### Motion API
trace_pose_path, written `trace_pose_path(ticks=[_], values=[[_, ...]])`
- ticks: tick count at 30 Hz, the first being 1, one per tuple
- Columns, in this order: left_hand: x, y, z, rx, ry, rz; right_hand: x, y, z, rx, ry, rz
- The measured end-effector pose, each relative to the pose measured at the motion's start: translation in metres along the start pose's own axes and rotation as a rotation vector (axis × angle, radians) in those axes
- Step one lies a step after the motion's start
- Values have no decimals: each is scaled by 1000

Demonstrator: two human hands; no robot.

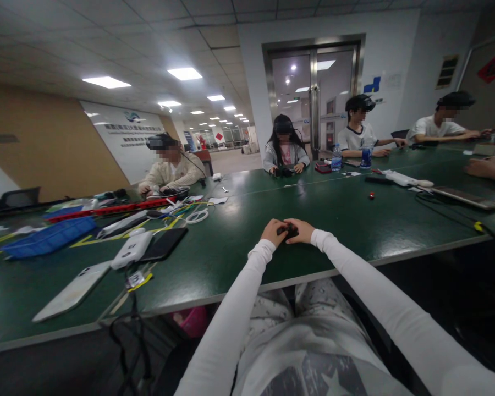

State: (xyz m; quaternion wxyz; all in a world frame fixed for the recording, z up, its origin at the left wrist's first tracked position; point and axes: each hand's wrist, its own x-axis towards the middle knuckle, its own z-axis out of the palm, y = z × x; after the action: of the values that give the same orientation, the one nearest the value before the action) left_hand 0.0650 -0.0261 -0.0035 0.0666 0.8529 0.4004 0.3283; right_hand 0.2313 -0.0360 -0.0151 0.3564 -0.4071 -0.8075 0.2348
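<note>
Close together over the green table [231, 258], my two hands meet around a small dark object [289, 231]. My left hand [273, 232] is curled on its left side. From the right, my right hand [302, 230] grips the same object with bent fingers. The fingers cover most of it, so its kind cannot be made out. White sleeves reach to both wrists.
To the left lie a white phone [74, 289], a white power bank [132, 248], a black phone [165, 245], a blue tray [51, 236] and coiled cable [197, 216]. To the right are a small red item [372, 195] and another phone [468, 198]. Several people with headsets sit around the table.
</note>
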Motion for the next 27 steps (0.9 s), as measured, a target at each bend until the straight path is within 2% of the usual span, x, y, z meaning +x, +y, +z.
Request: trace_pose_path(ticks=[6,13,23,27], values=[[-2,3,-2,-23,-14,8,-2,0,-2,61,-6,-2],[-3,7,-7,-33,51,54,-3,-5,-2,48,95,-42],[-4,8,-5,-239,72,-82,-7,-17,-8,31,181,-138],[-4,11,-7,-241,91,-89,-6,-16,-9,15,183,-163]])
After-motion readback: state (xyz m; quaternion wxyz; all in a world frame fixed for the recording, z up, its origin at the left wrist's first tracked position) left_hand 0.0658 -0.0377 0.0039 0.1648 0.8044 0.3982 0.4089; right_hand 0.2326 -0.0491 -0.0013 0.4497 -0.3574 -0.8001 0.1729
